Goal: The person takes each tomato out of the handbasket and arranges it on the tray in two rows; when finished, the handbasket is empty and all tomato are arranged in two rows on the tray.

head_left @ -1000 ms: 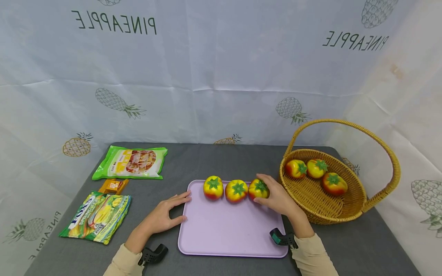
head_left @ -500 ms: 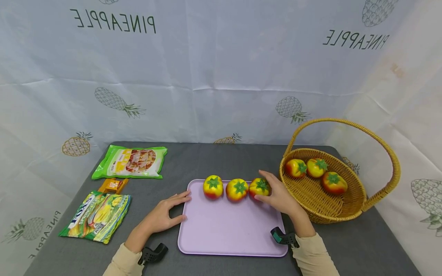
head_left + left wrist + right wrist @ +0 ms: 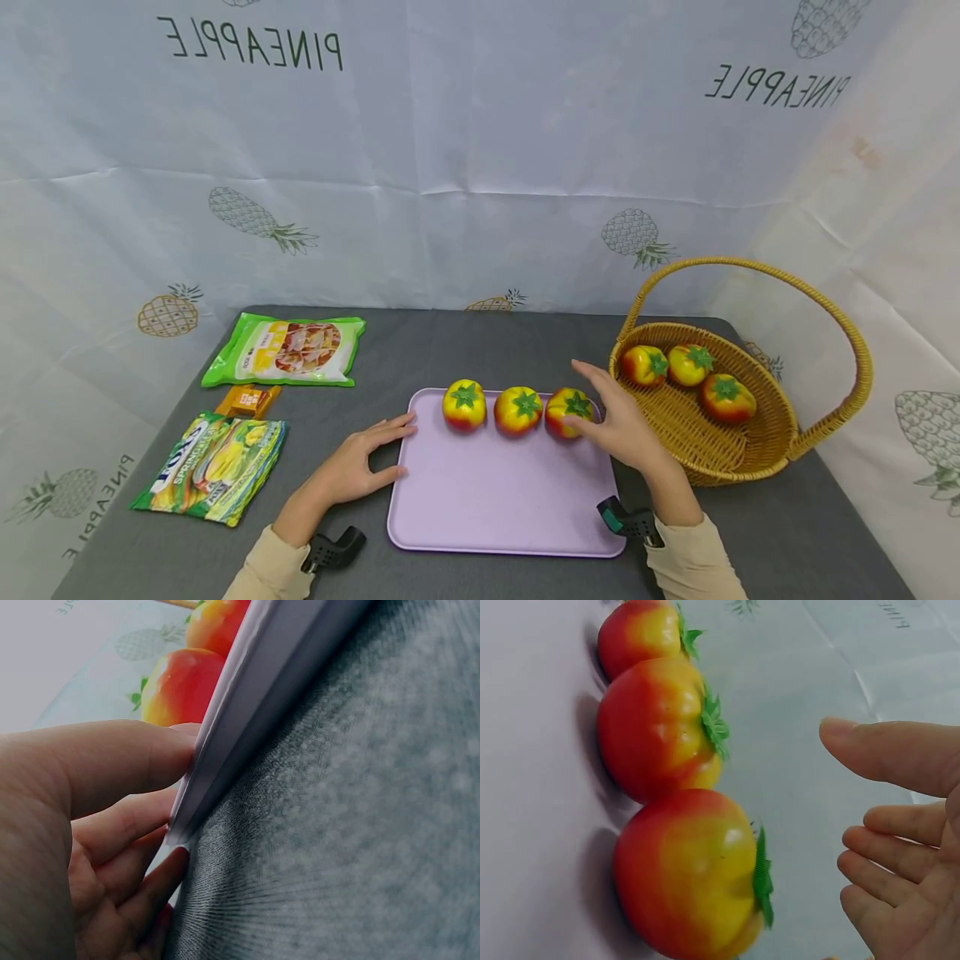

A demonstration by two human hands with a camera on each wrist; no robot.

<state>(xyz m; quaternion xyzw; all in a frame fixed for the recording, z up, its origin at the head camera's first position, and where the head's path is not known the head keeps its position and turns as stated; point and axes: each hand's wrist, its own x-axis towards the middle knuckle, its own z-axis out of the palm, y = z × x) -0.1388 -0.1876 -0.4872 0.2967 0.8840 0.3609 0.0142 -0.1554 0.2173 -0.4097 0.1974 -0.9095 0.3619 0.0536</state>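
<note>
Three red-and-yellow persimmons with green leafy tops stand in a row along the far edge of a lilac tray: a left one, a middle one and a right one. My right hand hovers just right of the right persimmon, its thumb spread from the fingers. In the right wrist view a gap separates this hand from the persimmons. My left hand rests at the tray's left edge, thumb and fingertips touching the rim. Both palms hold nothing.
A wicker basket with a tall handle stands right of the tray, holding three more persimmons. At the left lie a green-edged food bag, a small orange packet and a green-yellow bag. A pineapple-print cloth hangs behind.
My right hand has let go of the right persimmon and drawn up and to the right, away from it. The left hand stays at the tray rim.
</note>
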